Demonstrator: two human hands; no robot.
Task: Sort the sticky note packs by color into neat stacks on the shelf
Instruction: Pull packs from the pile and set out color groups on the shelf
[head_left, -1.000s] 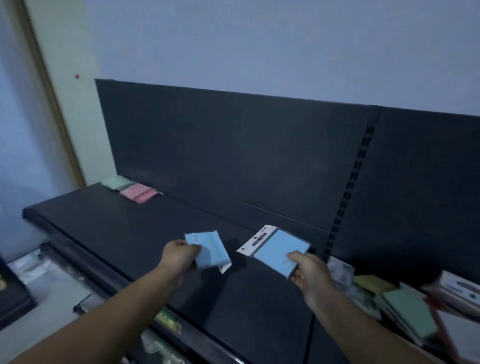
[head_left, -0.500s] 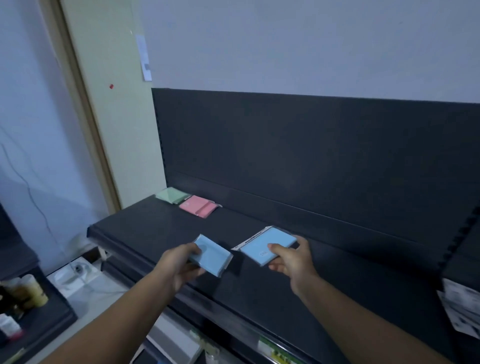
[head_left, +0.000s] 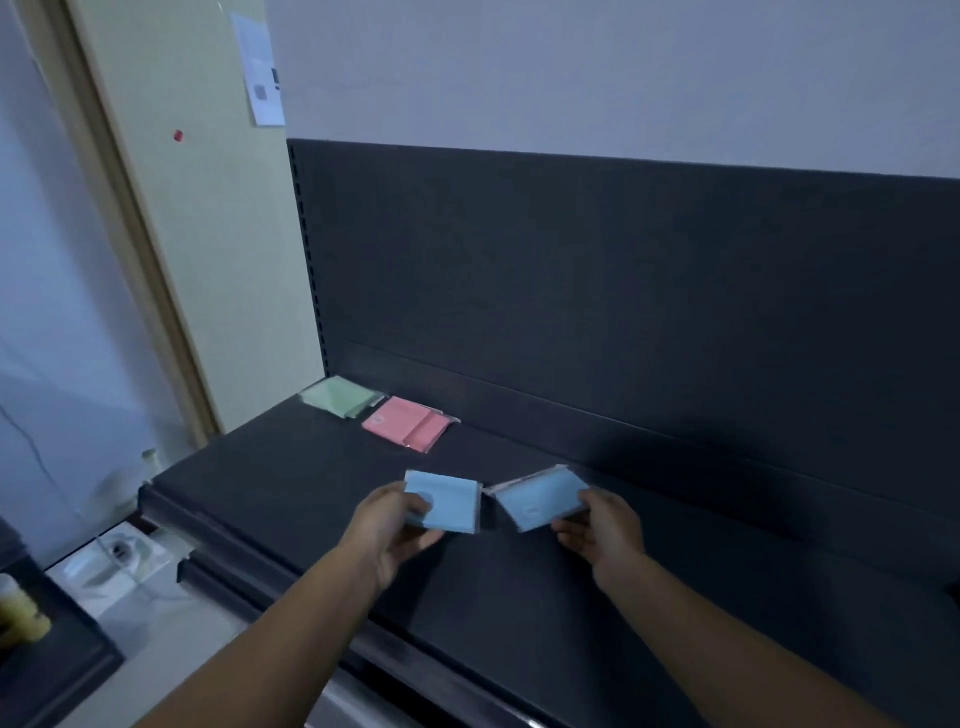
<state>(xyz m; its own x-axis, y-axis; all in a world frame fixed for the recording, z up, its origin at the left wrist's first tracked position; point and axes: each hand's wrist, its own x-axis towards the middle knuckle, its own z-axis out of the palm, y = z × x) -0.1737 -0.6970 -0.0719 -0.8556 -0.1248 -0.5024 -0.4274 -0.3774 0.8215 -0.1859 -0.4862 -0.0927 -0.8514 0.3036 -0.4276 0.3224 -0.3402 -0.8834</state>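
My left hand (head_left: 390, 531) grips a blue sticky note pack (head_left: 451, 500) by its near left corner, thumb on top. My right hand (head_left: 602, 530) pinches a second blue pack (head_left: 540, 498) with a white header strip, tilted, just right of the first. Both packs hover low over the dark shelf (head_left: 291, 483). At the shelf's back left lie a green pack (head_left: 340, 396) and, beside it to the right, a pink pack (head_left: 408, 423), flat against the back panel.
The shelf's dark back panel (head_left: 623, 291) rises behind the packs. A cream wall with a paper notice (head_left: 260, 62) stands at left. Below the shelf's front edge are lower shelves and a white object on the floor (head_left: 111, 561).
The view has swung left, so the green and pink packs sit closer to centre. Both hands carried their blue packs leftward and lower over the shelf, nearer the pink pack.
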